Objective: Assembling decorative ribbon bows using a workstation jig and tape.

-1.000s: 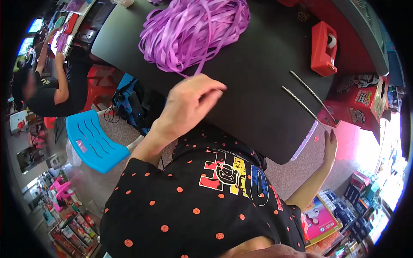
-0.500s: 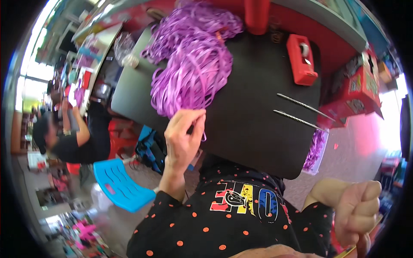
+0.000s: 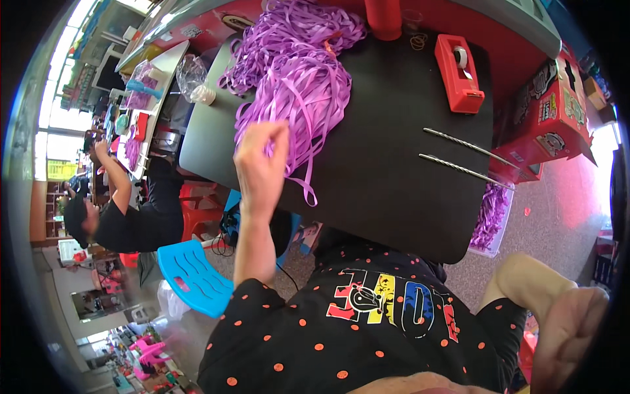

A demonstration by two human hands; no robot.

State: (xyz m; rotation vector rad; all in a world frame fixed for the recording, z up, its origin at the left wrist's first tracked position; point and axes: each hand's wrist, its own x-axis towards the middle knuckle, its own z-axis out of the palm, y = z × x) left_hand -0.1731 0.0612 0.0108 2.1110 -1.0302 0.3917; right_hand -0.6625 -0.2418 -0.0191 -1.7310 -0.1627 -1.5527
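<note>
The left hand pinches purple ribbon strands at the heap's near edge, above the desk rim. The right hand is curled loosely, empty, well off the desk's near corner. Bare desk lies right of the heap.

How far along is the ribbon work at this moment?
Early, by the look of it. Nothing on the black table looks made up: the purple ribbon pile is one loose heap. The left hand reaches into its near edge, seemingly pinching strands. The right hand hangs off the table. Two metal rods and the red tape dispenser lie untouched.
</note>
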